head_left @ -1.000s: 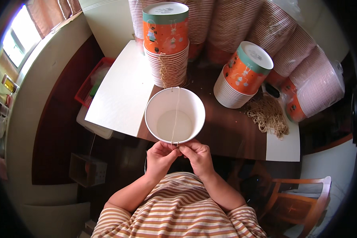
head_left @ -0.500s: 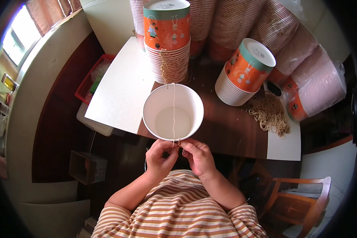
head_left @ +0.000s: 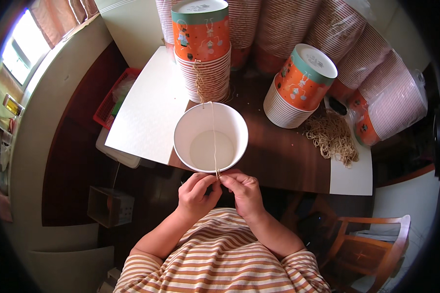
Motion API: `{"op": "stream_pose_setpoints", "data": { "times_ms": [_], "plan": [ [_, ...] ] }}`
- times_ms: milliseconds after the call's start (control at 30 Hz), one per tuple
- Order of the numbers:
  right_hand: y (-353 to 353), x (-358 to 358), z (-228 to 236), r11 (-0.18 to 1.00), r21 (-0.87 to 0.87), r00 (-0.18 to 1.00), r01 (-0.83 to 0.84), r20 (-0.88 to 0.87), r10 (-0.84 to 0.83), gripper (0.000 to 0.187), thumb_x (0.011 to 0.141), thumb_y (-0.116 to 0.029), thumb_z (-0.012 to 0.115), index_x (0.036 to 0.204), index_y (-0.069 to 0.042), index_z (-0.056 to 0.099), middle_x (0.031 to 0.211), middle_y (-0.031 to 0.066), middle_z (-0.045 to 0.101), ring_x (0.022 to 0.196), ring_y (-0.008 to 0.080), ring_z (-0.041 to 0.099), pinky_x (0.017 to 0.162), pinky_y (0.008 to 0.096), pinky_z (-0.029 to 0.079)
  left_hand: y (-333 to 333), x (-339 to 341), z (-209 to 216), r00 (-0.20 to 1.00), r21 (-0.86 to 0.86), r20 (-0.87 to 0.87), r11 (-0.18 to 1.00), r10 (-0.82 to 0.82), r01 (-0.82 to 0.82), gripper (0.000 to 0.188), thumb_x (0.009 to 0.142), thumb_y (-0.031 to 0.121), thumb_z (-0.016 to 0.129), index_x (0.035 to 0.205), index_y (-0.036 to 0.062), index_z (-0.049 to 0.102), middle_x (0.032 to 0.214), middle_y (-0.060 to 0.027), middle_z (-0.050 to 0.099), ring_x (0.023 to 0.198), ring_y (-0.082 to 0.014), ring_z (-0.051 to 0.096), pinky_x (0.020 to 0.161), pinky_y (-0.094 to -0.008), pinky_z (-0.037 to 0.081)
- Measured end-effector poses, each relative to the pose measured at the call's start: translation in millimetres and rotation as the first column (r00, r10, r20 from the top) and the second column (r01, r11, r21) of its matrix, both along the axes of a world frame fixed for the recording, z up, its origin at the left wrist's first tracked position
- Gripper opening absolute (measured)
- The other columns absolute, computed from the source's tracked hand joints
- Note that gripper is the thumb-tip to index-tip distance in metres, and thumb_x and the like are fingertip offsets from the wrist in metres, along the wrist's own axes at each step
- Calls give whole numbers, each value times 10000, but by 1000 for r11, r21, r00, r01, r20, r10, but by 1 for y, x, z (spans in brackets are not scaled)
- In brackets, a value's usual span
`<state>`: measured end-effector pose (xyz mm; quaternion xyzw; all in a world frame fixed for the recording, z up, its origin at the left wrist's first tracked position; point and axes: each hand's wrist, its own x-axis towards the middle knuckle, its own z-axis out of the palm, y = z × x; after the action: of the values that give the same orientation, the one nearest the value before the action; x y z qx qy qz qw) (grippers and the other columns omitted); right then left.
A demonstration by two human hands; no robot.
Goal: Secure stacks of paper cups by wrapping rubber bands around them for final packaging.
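Observation:
A paper bucket (head_left: 184,128), white inside, stands at the table's near edge with its mouth toward me. A thin beige string (head_left: 214,139) crosses its opening from the far rim to the near rim. Just below the near rim, my left hand (head_left: 196,195) is closed, thumb and fingers pinching the string. My right hand (head_left: 245,193) pinches the string right beside it, fingertips almost touching the left ones. Short strands stand up between the fingertips; the exact loop or knot there is too small to make out.
Behind the bucket rises a stack of orange-and-green paper buckets (head_left: 202,36) with string hanging on its side. A shorter bucket stack (head_left: 303,83) stands right, by a heap of loose string (head_left: 333,139). Plastic-wrapped stacks (head_left: 396,112) line the back. A wooden chair (head_left: 366,249) is at lower right.
The strands at the near rim are drawn closer together between my fingertips. Both hands keep their pinch in nearly the same place, and the whole view has shifted slightly.

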<state>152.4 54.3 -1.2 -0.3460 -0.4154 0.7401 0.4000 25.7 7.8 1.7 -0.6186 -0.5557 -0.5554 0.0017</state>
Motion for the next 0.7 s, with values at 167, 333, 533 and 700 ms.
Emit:
{"op": "stream_pose_setpoints", "data": {
  "times_ms": [167,333,533,700],
  "plan": [
    [4,3,-5,995,-89,999,-35,-8,35,167,854,-97,623,986,-22,693,877,13,665,717,49,518,655,195,408,-3,-1,0,997,-46,67,998,-29,32,174,677,-63,678,827,14,632,775,-92,636,654,-194,635,558,-272,512],
    [7,-1,-9,968,-194,982,-158,-138,132,176,853,-132,631,988,-37,693,871,7,669,704,51,503,657,202,391,-14,-1,-21,905,-234,423,960,-43,155,132,701,-67,657,805,6,621,753,-78,627,668,-135,620,582,-235,488],
    [8,-4,-17,981,-145,985,-127,-135,108,146,840,-99,654,966,-30,682,846,2,670,684,60,511,648,199,417,-20,0,-20,683,-205,728,931,-63,304,61,806,-55,621,835,-11,591,713,-16,597,713,-99,611,606,-201,473],
    [5,-7,-16,955,296,975,2,213,-68,123,855,-150,670,896,-34,662,806,44,650,710,138,599,700,288,479,-20,-2,-16,594,-223,803,905,-40,363,16,855,-29,593,857,-15,586,739,-16,612,718,-79,602,589,-180,449]
  ]
}}
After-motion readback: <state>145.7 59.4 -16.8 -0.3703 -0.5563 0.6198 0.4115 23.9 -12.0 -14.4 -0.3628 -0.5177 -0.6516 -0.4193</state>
